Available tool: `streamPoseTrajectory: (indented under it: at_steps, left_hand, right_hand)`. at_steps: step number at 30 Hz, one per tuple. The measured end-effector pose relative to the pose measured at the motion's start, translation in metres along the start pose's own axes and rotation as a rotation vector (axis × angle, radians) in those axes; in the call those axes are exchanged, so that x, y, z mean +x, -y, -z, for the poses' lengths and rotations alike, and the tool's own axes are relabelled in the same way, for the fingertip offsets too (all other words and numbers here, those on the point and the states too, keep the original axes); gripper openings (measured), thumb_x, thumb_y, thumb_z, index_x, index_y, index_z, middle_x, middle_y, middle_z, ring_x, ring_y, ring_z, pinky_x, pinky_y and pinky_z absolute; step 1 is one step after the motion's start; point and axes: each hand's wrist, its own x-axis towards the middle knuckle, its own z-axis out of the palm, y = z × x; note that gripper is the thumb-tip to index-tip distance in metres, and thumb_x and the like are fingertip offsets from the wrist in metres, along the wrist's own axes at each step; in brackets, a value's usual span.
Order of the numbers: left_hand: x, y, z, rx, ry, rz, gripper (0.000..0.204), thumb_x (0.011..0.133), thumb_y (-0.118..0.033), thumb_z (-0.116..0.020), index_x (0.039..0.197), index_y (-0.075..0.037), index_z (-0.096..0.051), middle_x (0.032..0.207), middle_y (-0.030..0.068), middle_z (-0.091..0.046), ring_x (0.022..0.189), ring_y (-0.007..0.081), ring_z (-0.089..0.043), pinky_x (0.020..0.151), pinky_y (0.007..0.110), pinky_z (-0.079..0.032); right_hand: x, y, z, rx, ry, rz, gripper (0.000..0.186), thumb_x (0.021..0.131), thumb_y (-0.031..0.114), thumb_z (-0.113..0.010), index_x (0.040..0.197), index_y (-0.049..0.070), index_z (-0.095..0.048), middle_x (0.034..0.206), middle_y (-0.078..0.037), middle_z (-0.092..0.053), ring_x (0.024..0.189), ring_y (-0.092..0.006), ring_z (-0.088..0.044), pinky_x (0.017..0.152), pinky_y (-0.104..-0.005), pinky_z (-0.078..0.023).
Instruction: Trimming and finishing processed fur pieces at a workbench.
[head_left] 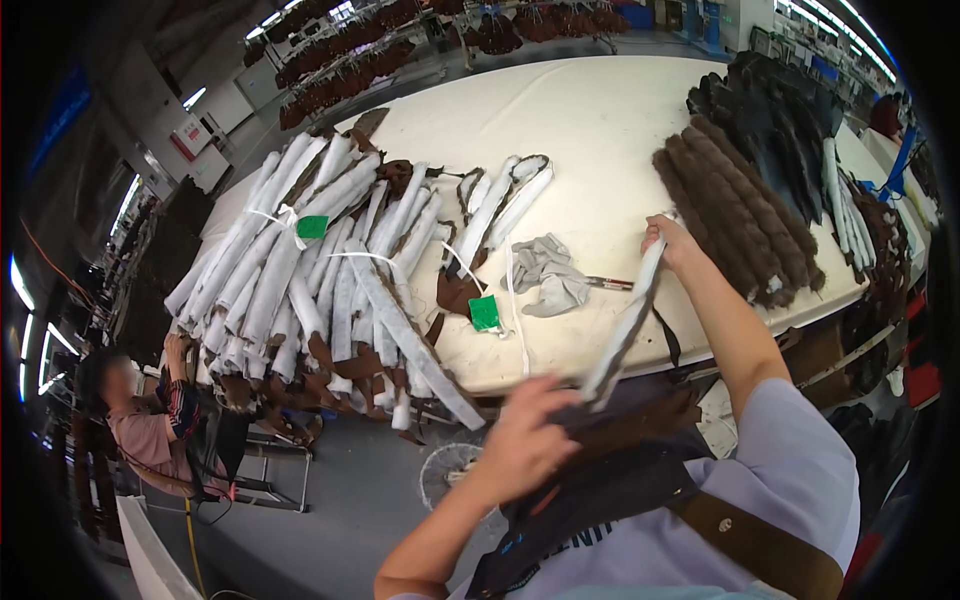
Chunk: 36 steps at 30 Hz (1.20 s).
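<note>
My right hand (672, 243) is closed on the upper end of a long fur strip (625, 335) with a whitish backing and a brown edge. The strip hangs slanting down over the table's front edge toward my body. Beside its lower end is my left hand (528, 440), smeared by motion, so its grip does not show. To the right of my right hand lie thick brown fur pieces (735, 215), side by side. A crumpled grey cloth (553, 275) and a slim red-and-dark tool (610, 284) rest on the table left of my right hand.
Bundles of white-backed strips (270, 250), tied with white bands, cover the left of the cream table (590, 110). A smaller bundle (495, 215) lies nearer the middle, by a green tag (484, 314). Dark furs (770, 130) stand back right. Another person (150, 430) sits left.
</note>
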Motion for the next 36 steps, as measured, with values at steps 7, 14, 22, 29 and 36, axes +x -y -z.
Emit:
streamPoseTrajectory:
  at_steps: [7, 14, 22, 29, 36]
  left_hand:
    - [0.045, -0.034, -0.047, -0.477, 0.016, -0.214, 0.023, 0.083, -0.007, -0.054, 0.063, -0.001, -0.044, 0.067, 0.0115, -0.044, 0.066, 0.0286, -0.048, 0.066, 0.035, -0.043]
    - [-0.046, -0.043, -0.031, -0.864, -0.281, 0.388, 0.039, 0.095, -0.018, -0.04, 0.06, -0.001, -0.036, 0.057, 0.0041, -0.038, 0.051, 0.0143, -0.035, 0.049, 0.027, -0.031]
    - [-0.103, -0.033, -0.018, -0.653, -0.356, 0.762, 0.024, 0.091, -0.017, -0.049, 0.072, -0.002, -0.047, 0.065, 0.0066, -0.05, 0.056, 0.0204, -0.048, 0.057, 0.033, -0.04]
    - [-0.098, 0.001, -0.066, -0.175, 0.066, 0.618, 0.029, 0.085, -0.025, -0.059, 0.099, -0.004, -0.044, 0.087, 0.0187, -0.059, 0.083, 0.0391, -0.058, 0.069, 0.044, -0.046]
    - [-0.042, 0.007, -0.071, -0.221, 0.051, 0.435, 0.026, 0.088, -0.025, -0.05, 0.076, -0.001, -0.05, 0.073, 0.0173, -0.054, 0.074, 0.0374, -0.054, 0.064, 0.045, -0.042]
  right_hand:
    - [0.05, -0.01, -0.015, -0.433, -0.123, 0.187, 0.027, 0.083, 0.013, -0.055, 0.063, 0.011, -0.038, 0.051, -0.001, -0.034, 0.04, -0.0161, -0.034, 0.039, -0.0291, -0.036]
    - [0.055, 0.004, -0.009, -0.324, -0.41, 0.219, 0.029, 0.085, 0.022, -0.06, 0.067, 0.005, -0.043, 0.056, -0.006, -0.039, 0.039, -0.019, -0.039, 0.039, -0.0328, -0.037]
    - [0.02, -0.008, -0.02, -0.125, -0.038, 0.168, 0.033, 0.08, 0.03, -0.068, 0.069, 0.012, -0.042, 0.052, 0.004, -0.028, 0.04, -0.0083, -0.028, 0.037, -0.0216, -0.028]
    - [-0.073, 0.035, -0.037, 0.121, 0.327, 0.041, 0.032, 0.081, 0.026, -0.068, 0.07, 0.013, -0.04, 0.046, 0.009, -0.03, 0.036, -0.0031, -0.029, 0.034, -0.0184, -0.026]
    - [-0.112, -0.022, -0.033, -0.118, 0.153, -0.107, 0.02, 0.088, 0.021, -0.056, 0.09, 0.002, -0.052, 0.067, -0.003, -0.053, 0.057, -0.0132, -0.051, 0.054, -0.026, -0.045]
